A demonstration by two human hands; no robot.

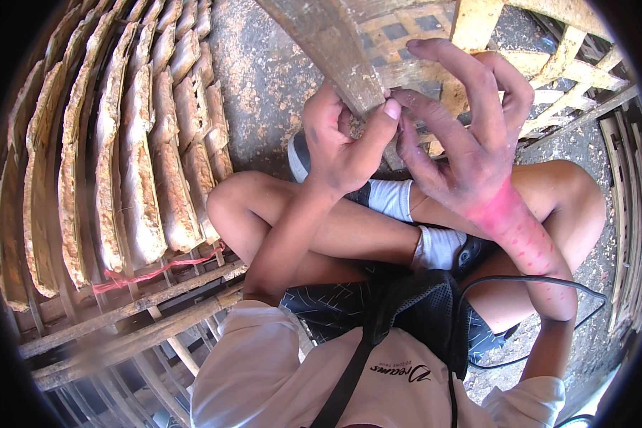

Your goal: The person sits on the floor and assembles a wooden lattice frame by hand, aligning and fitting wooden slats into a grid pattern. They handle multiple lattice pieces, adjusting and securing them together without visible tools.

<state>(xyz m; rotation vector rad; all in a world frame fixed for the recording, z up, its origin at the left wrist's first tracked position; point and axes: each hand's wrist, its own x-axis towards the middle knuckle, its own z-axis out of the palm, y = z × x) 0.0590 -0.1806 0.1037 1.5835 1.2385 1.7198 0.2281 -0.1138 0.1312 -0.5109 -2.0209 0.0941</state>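
Observation:
A weathered wooden plank (333, 50) slants down from the top edge, and its lower end meets my hands. My left hand (346, 146) is closed about that end, its fingers partly hidden behind the wood and its thumb at the plank's right edge. My right hand (471, 132) is just to the right. Its thumb and index finger come together close to my left thumb tip, while the other fingers are raised and spread. Anything small between these fingertips is too small or hidden to make out. Pink colour and spots mark my right wrist and forearm.
Rows of rough-edged, pale brown slabs (139, 164) stand in a slatted rack at left, with a pink cord (164, 271) along its front. Slatted wooden frames (571, 60) rise at upper right. My crossed legs rest on the crumb-strewn floor (257, 93). A black cable (549, 280) loops at right.

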